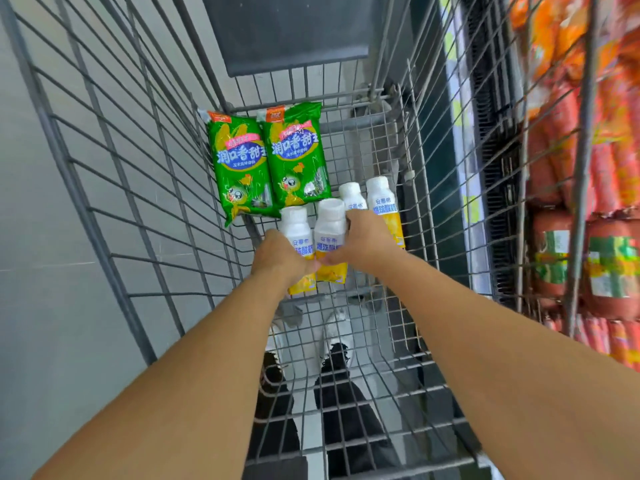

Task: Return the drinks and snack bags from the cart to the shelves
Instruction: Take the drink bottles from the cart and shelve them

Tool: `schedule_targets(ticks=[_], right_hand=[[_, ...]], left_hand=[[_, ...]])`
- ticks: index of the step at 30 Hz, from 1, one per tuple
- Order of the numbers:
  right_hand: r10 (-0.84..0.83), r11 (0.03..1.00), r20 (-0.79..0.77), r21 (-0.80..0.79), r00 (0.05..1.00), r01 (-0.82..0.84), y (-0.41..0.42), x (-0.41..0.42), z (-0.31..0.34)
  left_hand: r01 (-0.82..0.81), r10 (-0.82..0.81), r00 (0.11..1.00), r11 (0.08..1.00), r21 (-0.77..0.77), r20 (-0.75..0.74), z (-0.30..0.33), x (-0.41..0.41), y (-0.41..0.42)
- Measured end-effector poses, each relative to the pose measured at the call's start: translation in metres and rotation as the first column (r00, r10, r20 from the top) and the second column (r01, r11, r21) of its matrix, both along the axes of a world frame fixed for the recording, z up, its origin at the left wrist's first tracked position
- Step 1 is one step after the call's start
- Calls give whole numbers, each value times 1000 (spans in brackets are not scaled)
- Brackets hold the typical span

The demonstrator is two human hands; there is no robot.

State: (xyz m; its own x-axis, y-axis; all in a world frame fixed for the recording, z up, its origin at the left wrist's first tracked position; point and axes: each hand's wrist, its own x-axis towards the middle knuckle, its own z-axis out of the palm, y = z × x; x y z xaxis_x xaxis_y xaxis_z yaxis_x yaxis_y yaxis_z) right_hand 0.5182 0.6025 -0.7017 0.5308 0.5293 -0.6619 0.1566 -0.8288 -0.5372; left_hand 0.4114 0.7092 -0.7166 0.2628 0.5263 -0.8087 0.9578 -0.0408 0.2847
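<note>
Four white plastic drink bottles with yellow bottoms are seen lying on the floor of the grey wire shopping cart (388,140). Their long sides run from the near end of the cart to its far end, and all their white caps point to the far end.

The left hand (278,259) is wrapped around the left-most bottle (296,230), near its middle. The right hand (369,240) is wrapped around the second bottle (329,230), which lies just beside the first one. Both hands are closed on their bottles. The two thumbs almost touch between the bottles.

The third bottle (352,196) and the fourth bottle (381,199) are found closer to the right wall of the cart, partly hidden behind the right hand.

Two green shiny snack bags are laid flat at the far end of the cart, side by side and touching. The left snack bag (239,168) and the right snack bag (296,154) have their long sides running the same way as the bottles.

Orange and red packets on shelves (606,161) are seen past the right wall of the cart.
</note>
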Motion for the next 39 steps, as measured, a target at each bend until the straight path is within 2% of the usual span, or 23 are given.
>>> schedule_targets(ticks=[3,9,14,17,22,28,35,39], right_hand=[[-66,998,36,-5,997,66,-10,5,24],[-198,980,60,42,978,196,-25,10,99],[-279,958,33,82,960,276,-53,0,194],[-338,940,92,82,937,331,-77,-16,252],[-505,862,176,149,845,484,-134,-52,340],[-695,719,251,239,673,653,-224,-111,421],[-866,490,284,324,411,809,-356,-215,482],[-938,305,278,379,207,874,-446,-304,504]], left_hand=[[35,-35,998,999,17,47,24,8,7],[226,-231,962,973,51,147,94,17,35],[391,-396,889,918,68,230,176,22,47],[494,-506,815,861,116,283,235,27,37],[649,-676,637,729,215,370,319,38,-4],[798,-823,378,521,302,423,401,45,-101],[915,-839,40,250,318,543,471,10,-273],[931,-810,-149,78,356,567,503,-46,-388]])
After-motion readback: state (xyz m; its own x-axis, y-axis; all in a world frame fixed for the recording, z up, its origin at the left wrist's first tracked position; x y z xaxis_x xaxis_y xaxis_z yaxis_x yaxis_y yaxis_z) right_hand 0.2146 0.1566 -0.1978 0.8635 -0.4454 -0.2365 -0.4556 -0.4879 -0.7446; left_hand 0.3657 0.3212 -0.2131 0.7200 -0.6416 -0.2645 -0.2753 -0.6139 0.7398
